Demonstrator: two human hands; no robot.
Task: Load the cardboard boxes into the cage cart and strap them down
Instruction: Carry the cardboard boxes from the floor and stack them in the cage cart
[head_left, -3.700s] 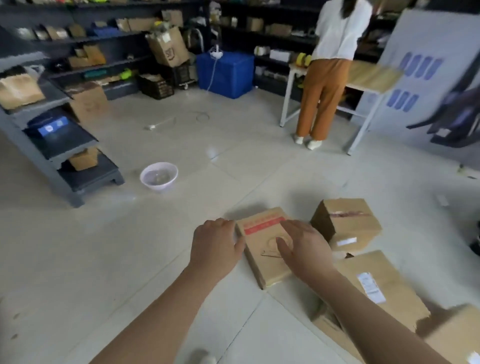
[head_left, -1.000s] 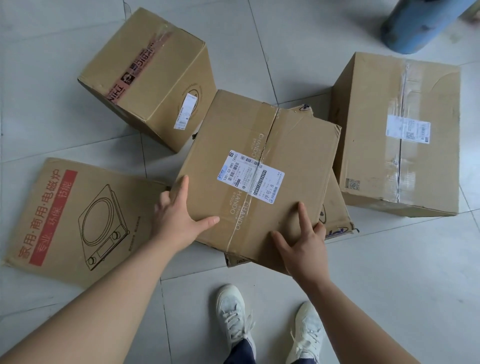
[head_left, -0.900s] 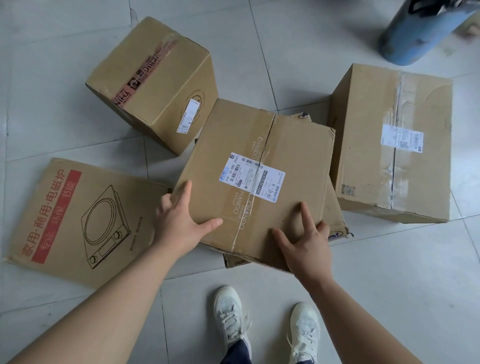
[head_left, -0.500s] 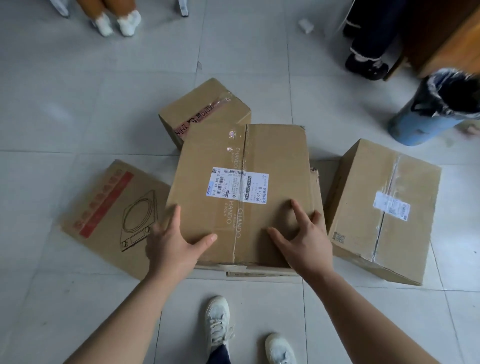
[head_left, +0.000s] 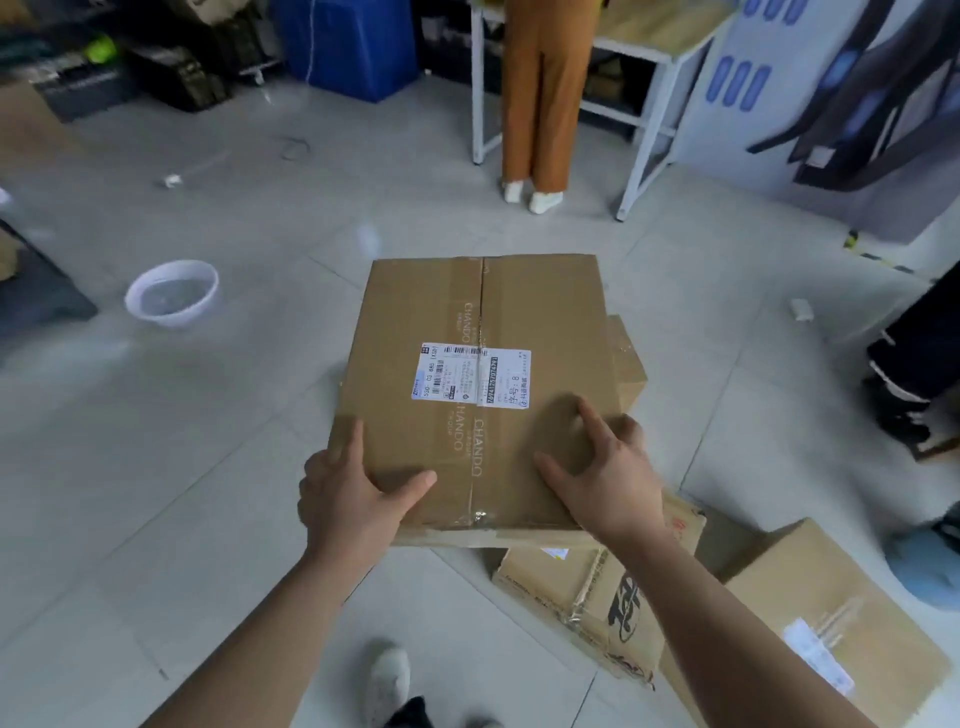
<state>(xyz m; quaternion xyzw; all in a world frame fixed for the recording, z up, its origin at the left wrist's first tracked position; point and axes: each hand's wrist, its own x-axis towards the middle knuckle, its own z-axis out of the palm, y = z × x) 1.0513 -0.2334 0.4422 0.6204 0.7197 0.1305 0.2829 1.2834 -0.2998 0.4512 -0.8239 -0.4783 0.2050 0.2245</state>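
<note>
Since half a second ago the CHANDO cardboard box (head_left: 483, 384) has come up off the floor pile and now sits high in both hands. The left hand (head_left: 349, 499) clamps its near-left corner, thumb on top; the right hand (head_left: 608, 480) grips the near-right edge, fingers spread. Two more boxes (head_left: 597, 603) lie near-right; a white basin (head_left: 174, 293) stands far-left.

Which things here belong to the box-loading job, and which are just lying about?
Job: held box, left hand, right hand, floor boxes.
Lying about: white basin, blue bin, table, cable.
</note>
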